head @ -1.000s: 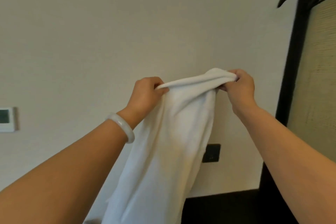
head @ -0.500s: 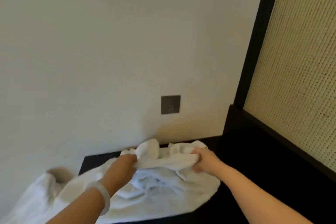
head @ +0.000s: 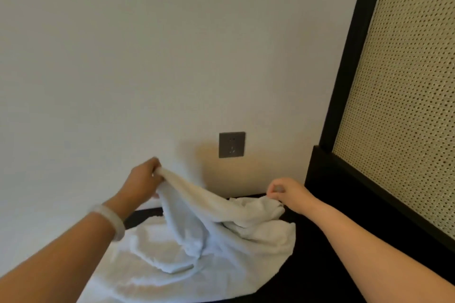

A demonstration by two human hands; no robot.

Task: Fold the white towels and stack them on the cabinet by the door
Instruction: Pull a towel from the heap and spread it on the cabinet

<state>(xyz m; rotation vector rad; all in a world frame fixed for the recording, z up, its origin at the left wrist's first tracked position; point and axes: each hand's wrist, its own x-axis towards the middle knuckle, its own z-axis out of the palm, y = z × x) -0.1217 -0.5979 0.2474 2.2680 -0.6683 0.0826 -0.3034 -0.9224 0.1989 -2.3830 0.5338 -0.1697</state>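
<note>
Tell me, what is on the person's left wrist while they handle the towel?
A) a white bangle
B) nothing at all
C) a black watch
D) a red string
A: a white bangle circles the wrist just behind the left hand, which grips a raised bunch of the white towel.

Single view: head-worn, wide-angle. Faces forward and slightly down, along both forearms toward wall (head: 147,56). Close range: forearms enter from bottom corners, left hand (head: 142,179) and right hand (head: 286,190) low mid-frame. Dark cabinet top (head: 332,204) along lower edge, white towel (head: 209,241) on it. Wall socket (head: 232,144) near centre. Woven panel (head: 406,106) fills right side, leaning.
</note>
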